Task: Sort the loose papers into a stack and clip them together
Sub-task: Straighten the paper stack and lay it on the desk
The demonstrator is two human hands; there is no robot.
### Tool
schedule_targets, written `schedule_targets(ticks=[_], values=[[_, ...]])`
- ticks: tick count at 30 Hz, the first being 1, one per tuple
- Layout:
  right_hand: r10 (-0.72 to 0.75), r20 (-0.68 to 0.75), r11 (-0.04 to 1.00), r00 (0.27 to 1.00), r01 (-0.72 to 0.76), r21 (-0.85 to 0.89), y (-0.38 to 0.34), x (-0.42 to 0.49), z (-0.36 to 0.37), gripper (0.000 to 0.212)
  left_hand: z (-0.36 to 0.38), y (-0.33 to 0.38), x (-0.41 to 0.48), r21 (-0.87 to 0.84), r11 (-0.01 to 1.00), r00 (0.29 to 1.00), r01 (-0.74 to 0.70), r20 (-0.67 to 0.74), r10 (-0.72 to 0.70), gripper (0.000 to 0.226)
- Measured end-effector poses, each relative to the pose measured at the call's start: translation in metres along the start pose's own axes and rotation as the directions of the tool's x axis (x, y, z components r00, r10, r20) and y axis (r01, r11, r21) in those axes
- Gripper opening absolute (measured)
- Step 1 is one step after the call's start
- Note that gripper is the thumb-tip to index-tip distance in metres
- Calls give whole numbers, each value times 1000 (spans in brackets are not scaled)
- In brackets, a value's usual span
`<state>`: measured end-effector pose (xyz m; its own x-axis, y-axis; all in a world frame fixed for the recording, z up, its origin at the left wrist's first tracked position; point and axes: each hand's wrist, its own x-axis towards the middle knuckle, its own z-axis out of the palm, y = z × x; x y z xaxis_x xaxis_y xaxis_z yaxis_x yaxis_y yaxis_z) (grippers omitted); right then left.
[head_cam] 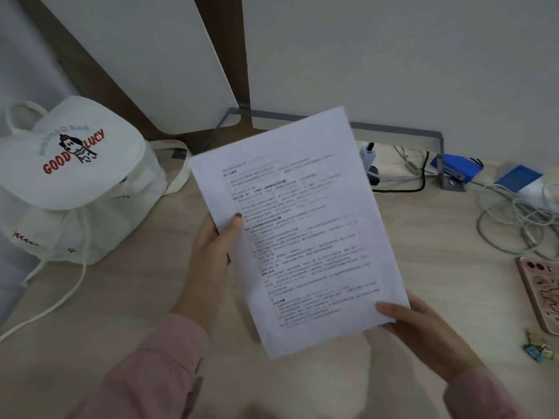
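Papers (299,225) are held up in the air above the table (423,267), tilted, with the printed side turned toward the camera. The left hand (211,261) is closed on the left edge, thumb pressed on the front face and fingers hidden behind; the right hand (423,331) is clamped on the lower right corner in the same way. Whether more than one sheet is held cannot be told, since only the top page is seen. No clip is made out with certainty; a dark sliver is glimpsed behind the left edge by the thumb, but it cannot be identified.

Several risks are judged from here. Sheets could be fanned or dropped if one grip is loosened before the edges are squared. Corners could be creased by the pinch. If the stack is tapped down on the table, it could be snagged on the cables (514,225) or knocked against the phone (541,294) lying to the right, so clear space nearer the white bag (75,182) would be safer.
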<state>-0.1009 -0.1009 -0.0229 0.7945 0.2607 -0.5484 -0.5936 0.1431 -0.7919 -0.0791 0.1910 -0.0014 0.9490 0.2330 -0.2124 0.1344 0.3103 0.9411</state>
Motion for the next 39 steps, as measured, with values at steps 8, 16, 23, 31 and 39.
schedule_targets(ticks=[8,16,23,31,39], values=[[-458,-221,889,861,446,-103,-40,1,29,31,34,13,-30,60,968,951,-242,211,225,23],[-429,-430,897,795,431,-98,-8,7,27,39,40,-30,-42,75,988,989,-133,69,128,29],[-376,-443,920,814,383,-78,2,1,21,34,41,-38,-48,116,987,991,-111,84,102,27],[-313,-403,949,860,304,-88,-7,-21,-22,37,75,-44,-40,255,963,969,-86,247,21,14],[-148,-572,960,807,-22,-279,31,-24,-113,32,120,-121,-29,421,862,933,282,90,-349,12]])
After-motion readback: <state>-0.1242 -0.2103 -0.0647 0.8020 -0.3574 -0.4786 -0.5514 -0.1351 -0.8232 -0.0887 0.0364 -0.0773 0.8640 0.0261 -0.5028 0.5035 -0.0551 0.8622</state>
